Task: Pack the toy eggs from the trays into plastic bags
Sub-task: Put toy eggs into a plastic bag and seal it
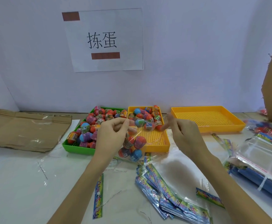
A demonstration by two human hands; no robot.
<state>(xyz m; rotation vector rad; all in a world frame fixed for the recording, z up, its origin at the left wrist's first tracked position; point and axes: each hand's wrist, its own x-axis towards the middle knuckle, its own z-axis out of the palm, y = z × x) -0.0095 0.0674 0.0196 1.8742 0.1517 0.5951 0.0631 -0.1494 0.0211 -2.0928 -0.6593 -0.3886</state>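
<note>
Left hand (111, 135) and right hand (183, 135) each pinch top edge of clear plastic bag (136, 143), bag hanging between hands, above near edge of middle yellow tray (162, 143). Bag holds toy eggs (140, 142): two-tone shells, orange, blue, pink, printed label bands; about six visible, exact count unclear. Three perforated trays beyond hands: green tray (77, 148) heaped with eggs, middle yellow partly filled, far-right yellow tray (220, 126) bare. Printed header cards (172, 196) on table (19, 183), below right hand.
</note>
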